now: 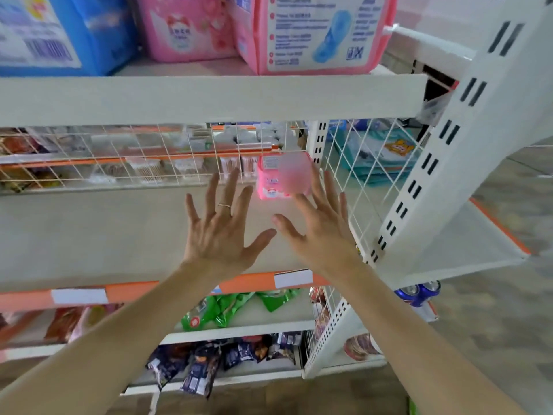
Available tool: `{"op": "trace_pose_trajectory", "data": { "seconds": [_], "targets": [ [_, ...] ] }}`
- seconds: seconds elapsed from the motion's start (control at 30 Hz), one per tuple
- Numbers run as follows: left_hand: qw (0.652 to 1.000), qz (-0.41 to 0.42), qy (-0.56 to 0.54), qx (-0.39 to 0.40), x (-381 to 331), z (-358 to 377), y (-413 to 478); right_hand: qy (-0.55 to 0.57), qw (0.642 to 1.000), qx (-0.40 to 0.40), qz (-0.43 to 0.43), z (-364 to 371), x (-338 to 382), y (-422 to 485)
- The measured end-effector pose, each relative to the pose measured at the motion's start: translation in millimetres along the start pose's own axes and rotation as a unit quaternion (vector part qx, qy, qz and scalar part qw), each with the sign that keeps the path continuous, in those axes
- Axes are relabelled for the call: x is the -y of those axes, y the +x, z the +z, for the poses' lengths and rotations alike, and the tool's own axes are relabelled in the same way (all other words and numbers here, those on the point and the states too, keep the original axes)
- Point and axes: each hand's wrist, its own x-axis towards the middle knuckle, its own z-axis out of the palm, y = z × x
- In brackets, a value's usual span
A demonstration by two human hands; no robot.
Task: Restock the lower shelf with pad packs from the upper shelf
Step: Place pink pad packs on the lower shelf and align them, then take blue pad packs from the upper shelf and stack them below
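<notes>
A small pink pad pack (282,176) stands at the back right of the lower shelf (89,235), against the wire grid. My right hand (321,226) is spread flat just in front of it, fingertips close to the pack; contact is unclear. My left hand (220,226), with a ring, hovers spread over the shelf to the pack's left and holds nothing. On the upper shelf (209,97) stand a large pink pack with its printed back showing (317,34), another pink pack (187,28) and a blue pack (54,34).
A white wire grid (134,154) backs the lower shelf and another closes its right side (356,187). Snack bags (227,307) fill the shelves below. A slotted white upright (443,145) and a side shelf (454,241) stand at the right.
</notes>
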Motion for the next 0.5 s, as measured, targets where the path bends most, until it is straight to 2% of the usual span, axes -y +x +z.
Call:
{"op": "trace_pose_trajectory", "data": {
  "seconds": [0.33,0.5],
  "targets": [
    [1.000,-0.018,0.006,-0.008,-13.8,-22.8,-36.7,0.012,0.998,0.029,-0.046,-16.4,-1.8,-8.6],
    [1.000,-0.018,0.024,-0.010,-1.1,-36.4,-57.7,0.047,0.998,0.027,-0.046,-13.4,19.5,-14.8]
  ]
}}
